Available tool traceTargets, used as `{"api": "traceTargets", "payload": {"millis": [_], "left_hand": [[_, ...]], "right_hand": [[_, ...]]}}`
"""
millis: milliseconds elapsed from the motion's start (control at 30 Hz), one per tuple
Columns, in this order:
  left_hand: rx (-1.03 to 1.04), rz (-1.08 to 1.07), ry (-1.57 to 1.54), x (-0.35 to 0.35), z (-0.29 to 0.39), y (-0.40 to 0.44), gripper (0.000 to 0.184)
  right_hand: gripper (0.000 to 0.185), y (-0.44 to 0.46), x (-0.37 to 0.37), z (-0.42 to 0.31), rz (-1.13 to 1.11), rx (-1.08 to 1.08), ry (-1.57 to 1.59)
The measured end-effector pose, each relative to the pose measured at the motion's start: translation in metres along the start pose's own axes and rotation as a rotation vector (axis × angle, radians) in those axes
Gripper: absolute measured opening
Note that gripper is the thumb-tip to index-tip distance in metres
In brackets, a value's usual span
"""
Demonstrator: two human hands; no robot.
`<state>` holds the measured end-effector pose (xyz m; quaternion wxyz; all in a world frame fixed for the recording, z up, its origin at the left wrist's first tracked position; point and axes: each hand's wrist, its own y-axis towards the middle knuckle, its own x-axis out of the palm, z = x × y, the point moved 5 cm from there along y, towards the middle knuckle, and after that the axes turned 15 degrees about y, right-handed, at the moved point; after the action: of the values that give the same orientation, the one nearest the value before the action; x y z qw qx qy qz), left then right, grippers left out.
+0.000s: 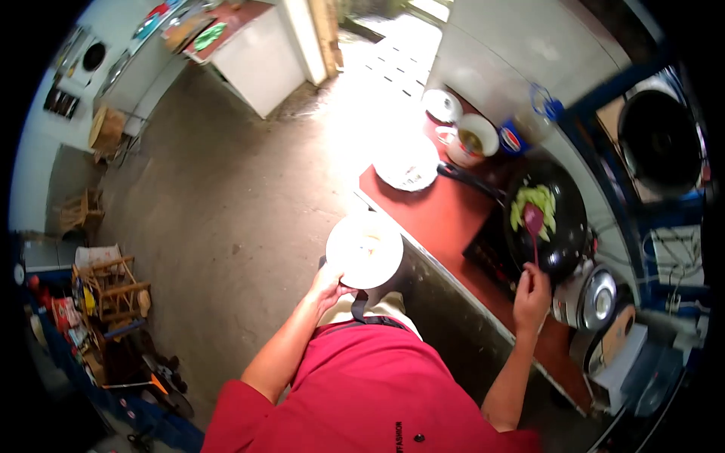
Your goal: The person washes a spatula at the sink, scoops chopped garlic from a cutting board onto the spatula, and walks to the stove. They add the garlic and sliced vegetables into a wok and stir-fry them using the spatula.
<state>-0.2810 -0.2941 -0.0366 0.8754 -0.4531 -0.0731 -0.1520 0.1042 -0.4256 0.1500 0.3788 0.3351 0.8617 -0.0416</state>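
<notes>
My left hand (330, 288) grips the near rim of a white plate (353, 264), held out over the floor beside the counter. A small smear or bit of something shows at the plate's middle. Closed round the handle of a pinkish-red spoon (534, 220) is my right hand (533, 285). The spoon's bowl rests among pale green vegetable pieces (545, 198) inside a black wok (568, 240). The wok stands on a dark cooktop (487, 249), its long handle pointing away to the left.
On the red counter (461, 219) are a white dish (406, 170), a lidded pot (442, 107), a mug with liquid (483, 134) and a Pepsi bottle (521, 134). A metal rice cooker (596, 298) sits right of the wok. Wooden chairs (113, 294) stand far left.
</notes>
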Motion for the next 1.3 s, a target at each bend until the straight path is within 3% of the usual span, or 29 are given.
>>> {"api": "traceTargets", "payload": {"millis": [67, 100, 200, 333, 433, 467, 567, 667, 867, 967, 1067, 1100, 1167, 1233, 1300], "left_hand": [[0.072, 0.002, -0.111, -0.042, 0.007, -0.003, 0.046], [0.108, 0.026, -0.17, -0.064, 0.008, 0.002, 0.048], [0.154, 0.066, -0.247, -0.121, 0.034, 0.0, 0.049], [0.243, -0.023, -0.287, -0.193, 0.088, -0.018, 0.048], [0.349, 0.099, -0.292, -0.253, 0.142, -0.047, 0.049], [0.414, 0.134, -0.289, -0.276, 0.153, -0.051, 0.05], [0.56, 0.185, -0.264, -0.341, 0.194, -0.06, 0.05], [0.512, 0.272, -0.188, -0.394, 0.23, -0.061, 0.051], [0.466, 0.292, -0.333, -0.494, 0.27, -0.017, 0.054], [0.313, 0.387, -0.535, -0.562, 0.259, 0.008, 0.057], [0.168, 0.663, -0.516, -0.641, 0.224, 0.019, 0.047], [0.075, 0.794, -0.485, -0.665, 0.199, 0.018, 0.043], [0.133, 0.877, -0.607, -0.711, 0.118, 0.029, 0.037], [0.031, 0.944, -0.957, -0.719, 0.06, 0.031, 0.035], [-0.135, 1.045, -0.822, -0.712, 0.051, 0.02, 0.037]], "right_hand": [[0.014, -0.006, 0.062, -0.024, -0.193, 0.25, 0.373], [0.014, -0.011, 0.098, -0.041, -0.321, 0.253, 0.496], [0.022, -0.034, 0.209, -0.112, -0.608, 0.291, 0.553], [0.043, -0.059, 0.36, -0.21, -0.944, 0.634, 0.747], [0.034, -0.069, 0.452, -0.28, -1.046, 0.597, 0.699], [0.028, -0.065, 0.481, -0.296, -1.038, 0.413, 0.682], [0.024, -0.058, 0.543, -0.357, -1.178, 0.455, 0.655], [0.022, -0.045, 0.594, -0.421, -1.239, 0.458, 0.595], [0.017, -0.015, 0.738, -0.484, -1.358, 0.414, 0.649], [0.019, 0.011, 0.817, -0.52, -1.313, 0.432, 0.609], [0.02, 0.047, 0.881, -0.571, -1.31, 0.507, 0.61], [0.019, 0.059, 0.906, -0.584, -1.322, 0.504, 0.591], [0.018, 0.087, 0.956, -0.603, -1.275, 0.475, 0.63], [0.018, 0.122, 1.002, -0.615, -1.293, 0.44, 0.549], [0.023, 0.152, 1.05, -0.635, -1.254, 0.383, 0.496]]}}
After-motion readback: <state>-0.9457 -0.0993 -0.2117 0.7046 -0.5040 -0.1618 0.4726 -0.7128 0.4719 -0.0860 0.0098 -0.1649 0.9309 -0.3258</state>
